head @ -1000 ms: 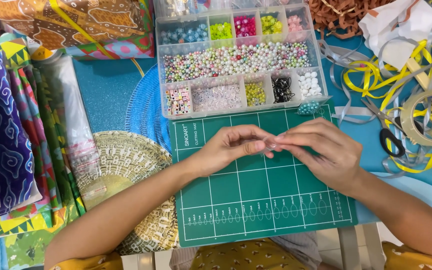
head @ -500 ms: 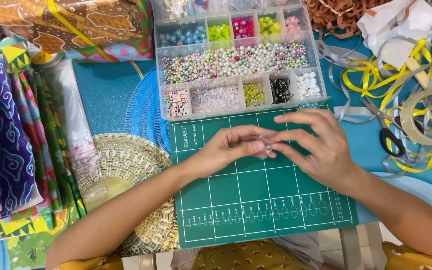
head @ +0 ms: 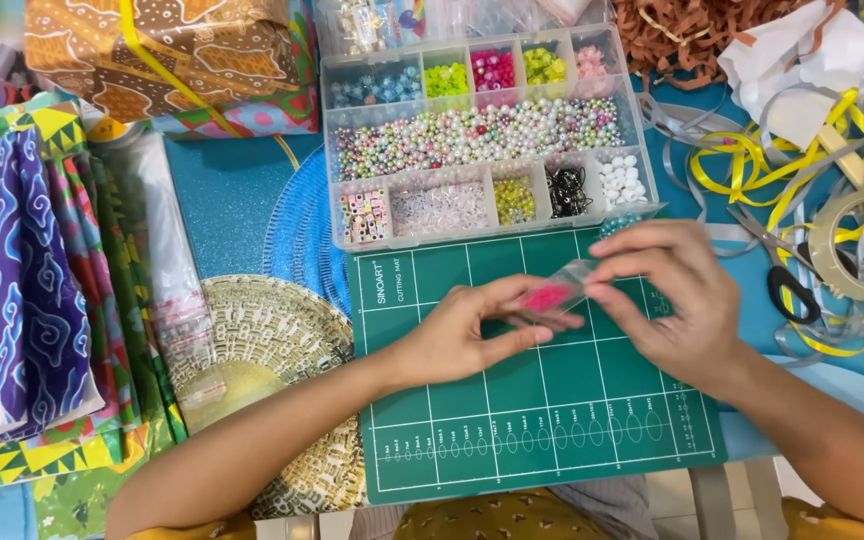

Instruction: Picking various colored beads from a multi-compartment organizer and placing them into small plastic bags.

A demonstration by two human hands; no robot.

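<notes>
Together, left hand (head: 462, 335) and right hand (head: 677, 300) grip a small clear packet (head: 552, 296) — pink contents indistinct.

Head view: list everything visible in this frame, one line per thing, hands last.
cutting mat: one, green, centre front.
bead organiser: one, clear, compartments of mixed beads, behind the mat.
small bag: one, clear with pink contents, held over the mat.
round mats: two, gold and blue, left of the cutting mat.
patterned papers: several, purple, green and yellow, far left.
wrapped parcel: one, brown, top left.
ribbons: many, yellow and grey, right.
scissors: one, black handles, right.
tape roll: one, right edge.
left hand: under the bag.
right hand: fingers pinching the bag's end.
</notes>
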